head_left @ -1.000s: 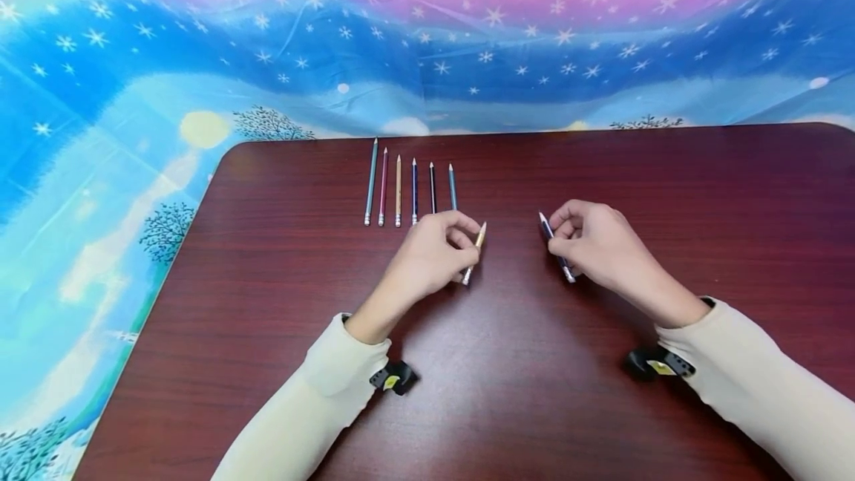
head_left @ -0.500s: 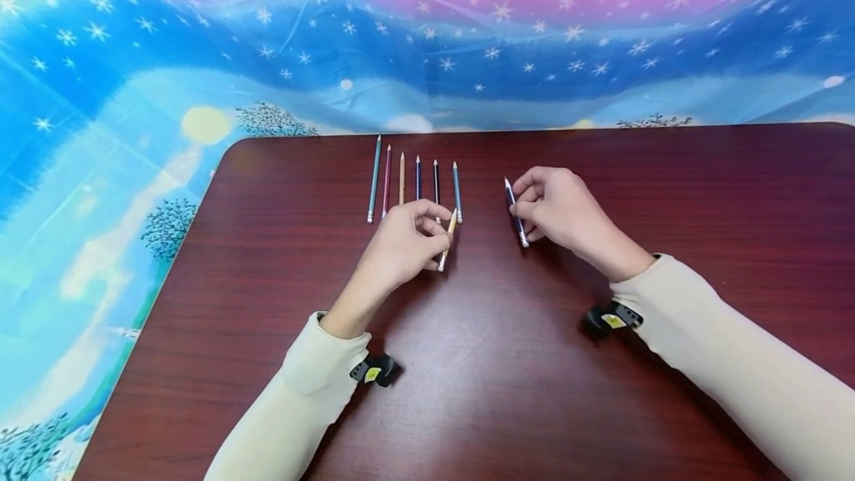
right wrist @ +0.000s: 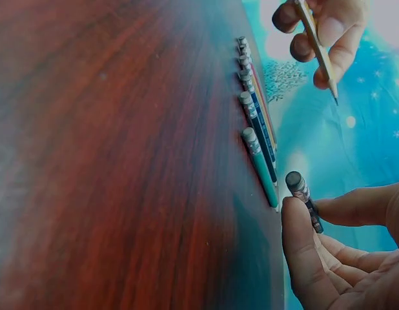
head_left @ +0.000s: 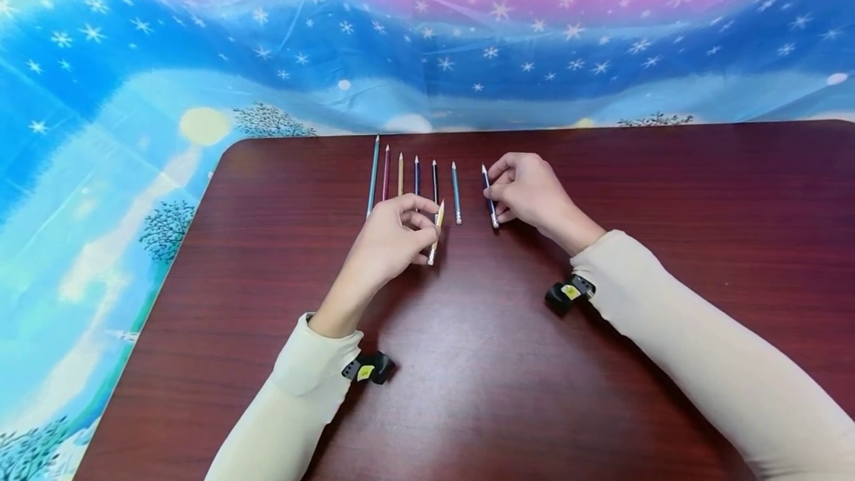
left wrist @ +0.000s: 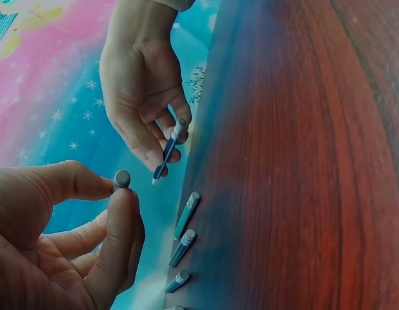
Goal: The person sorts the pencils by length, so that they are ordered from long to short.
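My left hand pinches a yellow pencil between thumb and fingers, tip up and eraser end down, in front of a row of pencils. In the left wrist view only the eraser end of that yellow pencil shows. Right of the row, my right hand pinches a dark blue pencil by its side. It stands apart from the light blue pencil, the rightmost of the row. The right wrist view shows the dark blue pencil's eraser end above the thumb.
Left of the light blue pencil lie a black pencil, a blue one, a tan one, a red one and a teal one, side by side. A snowflake cloth hangs behind the dark wood table.
My right hand has moved left and away from me, bringing the dark blue pencil near the row. The left hand has shifted left and slightly forward, still holding the yellow pencil.
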Tool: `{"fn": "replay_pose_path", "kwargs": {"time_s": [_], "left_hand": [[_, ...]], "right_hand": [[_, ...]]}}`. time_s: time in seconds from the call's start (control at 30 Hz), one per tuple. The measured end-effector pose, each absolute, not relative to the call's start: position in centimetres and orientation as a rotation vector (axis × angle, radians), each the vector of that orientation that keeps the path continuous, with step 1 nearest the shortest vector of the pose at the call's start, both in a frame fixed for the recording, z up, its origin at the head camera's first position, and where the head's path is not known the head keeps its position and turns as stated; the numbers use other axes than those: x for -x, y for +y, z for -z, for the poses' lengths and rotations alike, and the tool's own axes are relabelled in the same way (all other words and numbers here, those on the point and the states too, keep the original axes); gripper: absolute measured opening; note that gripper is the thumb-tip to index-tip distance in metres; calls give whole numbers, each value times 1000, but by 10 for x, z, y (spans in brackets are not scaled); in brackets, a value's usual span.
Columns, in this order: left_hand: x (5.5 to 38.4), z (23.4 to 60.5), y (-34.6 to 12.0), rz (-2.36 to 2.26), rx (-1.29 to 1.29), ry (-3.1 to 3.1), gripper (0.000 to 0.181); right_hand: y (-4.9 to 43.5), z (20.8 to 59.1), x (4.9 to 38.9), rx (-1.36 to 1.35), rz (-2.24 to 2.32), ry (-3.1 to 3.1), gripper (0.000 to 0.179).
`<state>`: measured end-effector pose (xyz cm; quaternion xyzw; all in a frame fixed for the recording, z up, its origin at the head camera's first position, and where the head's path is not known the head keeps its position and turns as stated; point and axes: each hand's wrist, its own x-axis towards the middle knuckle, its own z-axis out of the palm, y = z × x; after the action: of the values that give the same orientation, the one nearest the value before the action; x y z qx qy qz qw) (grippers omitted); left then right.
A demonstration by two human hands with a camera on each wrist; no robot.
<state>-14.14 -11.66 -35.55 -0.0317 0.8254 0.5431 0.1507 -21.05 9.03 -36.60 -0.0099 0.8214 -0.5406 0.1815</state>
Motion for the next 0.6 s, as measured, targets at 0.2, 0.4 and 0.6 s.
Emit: {"fn": "replay_pose_path", "kwargs": {"time_s": [0.2,0.4,0.6], "left_hand": [[141,355,-119,-1581,98,2354,30],[141,355,-122,-1587,102,2363,30],[141,352,-120,-1592,81,2353,30]], "right_hand": [[79,373,220,-22,1572,2304,22],[68,377,226,-47,1571,2339,21],[62,380,229,-66,1521,2412,21]]}}
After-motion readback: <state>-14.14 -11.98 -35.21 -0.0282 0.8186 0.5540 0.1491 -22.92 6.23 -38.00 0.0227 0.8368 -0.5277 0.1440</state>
